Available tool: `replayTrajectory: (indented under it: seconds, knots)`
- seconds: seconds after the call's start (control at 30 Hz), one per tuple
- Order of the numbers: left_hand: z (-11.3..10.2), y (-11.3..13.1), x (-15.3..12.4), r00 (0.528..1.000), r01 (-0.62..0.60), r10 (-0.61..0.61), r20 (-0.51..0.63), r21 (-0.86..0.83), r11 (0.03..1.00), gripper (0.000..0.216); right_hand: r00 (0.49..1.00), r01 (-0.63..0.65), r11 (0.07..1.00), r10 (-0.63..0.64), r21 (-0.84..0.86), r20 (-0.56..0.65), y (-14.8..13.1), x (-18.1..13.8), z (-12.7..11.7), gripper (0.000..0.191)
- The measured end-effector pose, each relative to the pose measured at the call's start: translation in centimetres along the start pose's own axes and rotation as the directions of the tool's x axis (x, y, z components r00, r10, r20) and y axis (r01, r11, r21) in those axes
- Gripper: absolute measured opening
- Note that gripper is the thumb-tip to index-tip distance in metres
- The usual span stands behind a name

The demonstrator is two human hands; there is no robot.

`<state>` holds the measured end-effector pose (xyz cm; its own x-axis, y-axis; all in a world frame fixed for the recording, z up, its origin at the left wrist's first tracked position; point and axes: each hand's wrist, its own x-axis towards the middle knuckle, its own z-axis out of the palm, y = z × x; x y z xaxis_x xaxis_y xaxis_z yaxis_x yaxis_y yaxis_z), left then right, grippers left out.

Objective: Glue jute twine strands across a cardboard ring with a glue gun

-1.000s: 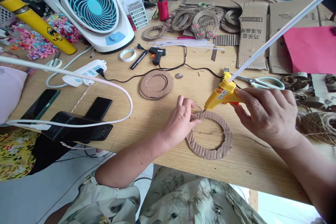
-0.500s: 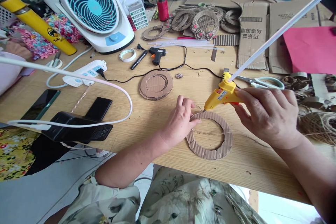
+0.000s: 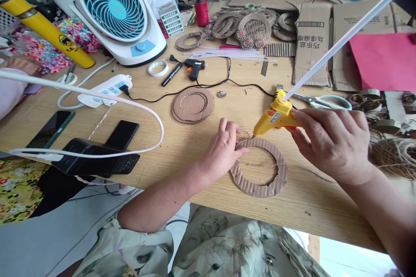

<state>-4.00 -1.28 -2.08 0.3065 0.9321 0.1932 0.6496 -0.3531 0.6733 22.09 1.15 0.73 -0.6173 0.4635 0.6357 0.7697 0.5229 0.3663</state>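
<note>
My right hand [image 3: 331,143] is wrapped round a yellow hot glue gun [image 3: 274,117], whose nozzle points down at the upper rim of a corrugated cardboard ring [image 3: 276,181]. A long clear glue stick [image 3: 344,39] sticks out of the gun's back. At the ring's upper left, my left hand [image 3: 224,149] pinches the cardboard edge between thumb and fingers. Thin twine [image 3: 260,165] stretches across the ring's opening, and a loose loop of it shows by my left fingertips. Whether the nozzle touches the cardboard I cannot tell.
Cardboard discs [image 3: 193,104] and a small rosette [image 3: 221,94] lie beyond my left hand. A black glue gun [image 3: 195,68] with its cord, scissors [image 3: 331,102] and a twine ball [image 3: 394,153] surround the work. Leftward are a power strip [image 3: 105,91], phones and a fan [image 3: 117,13].
</note>
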Motion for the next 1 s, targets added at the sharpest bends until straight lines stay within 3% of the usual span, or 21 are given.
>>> replayTrajectory:
  seconds: [0.53,1.0]
  knots:
    - [0.09,-0.02,-0.04,1.000,0.010,-0.010,0.000,0.006,1.000,0.049,1.000,0.011,0.999,-0.011,-0.031,0.000,0.07,0.29,-0.21,0.045]
    - [-0.01,0.14,-0.01,1.000,0.022,-0.022,0.006,0.012,1.000,0.049,1.000,0.019,1.000,-0.019,-0.011,-0.001,0.14,0.31,-0.30,0.047]
